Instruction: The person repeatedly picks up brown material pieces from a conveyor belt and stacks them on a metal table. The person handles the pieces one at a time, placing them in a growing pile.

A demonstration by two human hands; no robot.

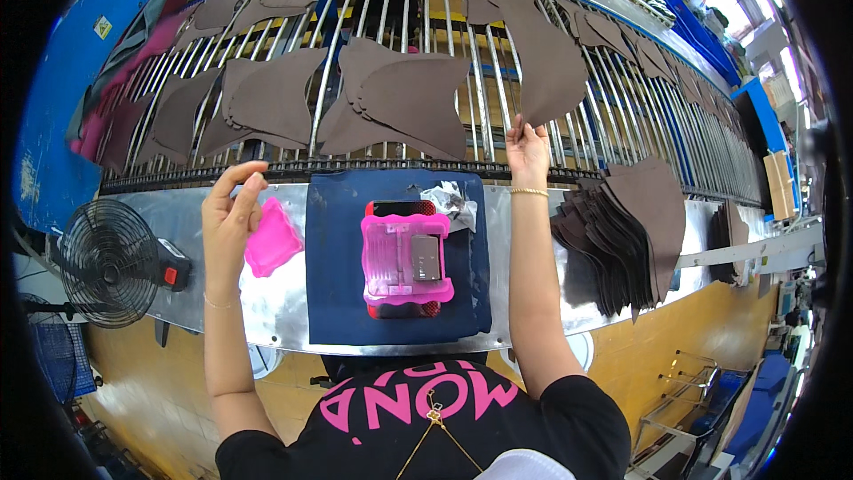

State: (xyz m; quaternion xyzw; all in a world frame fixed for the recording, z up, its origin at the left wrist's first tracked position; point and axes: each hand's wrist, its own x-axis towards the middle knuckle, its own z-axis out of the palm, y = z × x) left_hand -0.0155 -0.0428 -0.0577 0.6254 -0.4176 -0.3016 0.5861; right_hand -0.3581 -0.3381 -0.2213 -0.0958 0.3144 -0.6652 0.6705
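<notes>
My right hand (529, 149) reaches out over the rod conveyor and pinches the near edge of a large dark brown cut piece (549, 58), which looks like leather or a similar sheet. The rest of that piece hangs or lies over the rods beyond my fingers. My left hand (233, 213) is raised over the metal table's left part, its fingers loosely bent and nothing visible in them. Close beside it lies a bright pink tray-like pad (275, 238). Between my forearms, a clear pink plastic holder (388, 260) with a small grey box (427, 259) sits on a dark blue mat (338, 320).
The rod conveyor (484, 124) carries several overlapping brown pieces (400, 93). A fanned stack of brown pieces (653, 231) stands at the table's right. A black fan (108, 262) is at the left, and crumpled silvery wrapping (451, 204) lies on the mat.
</notes>
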